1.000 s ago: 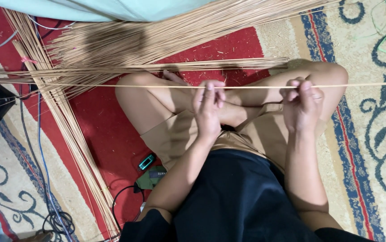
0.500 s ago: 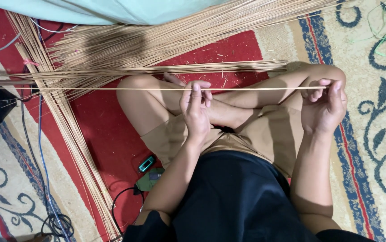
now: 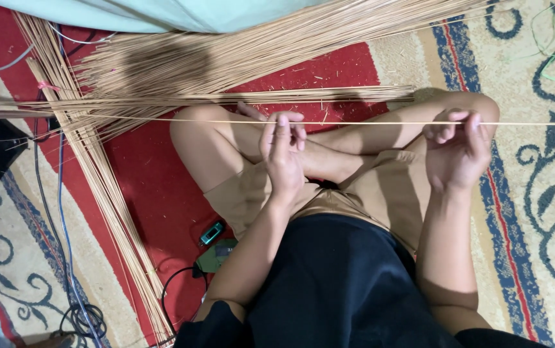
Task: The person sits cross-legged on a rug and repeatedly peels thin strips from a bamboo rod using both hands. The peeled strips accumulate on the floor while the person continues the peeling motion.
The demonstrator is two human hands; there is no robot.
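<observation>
Both the left hand [image 3: 282, 147] and right hand [image 3: 459, 149] pinch one thin stick [image 3: 368, 122] level above the crossed legs [image 3: 355, 138], apparently drawing it clear of the stick pile [image 3: 226, 61] beyond the legs.

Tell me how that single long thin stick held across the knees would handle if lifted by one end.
The stick is very long and thin, so it is probably light and would likely droop or whip at the free end. It lies straight between the left hand and right hand, suggesting some stiffness. That thinness suggests it may snap if bent sharply.
</observation>
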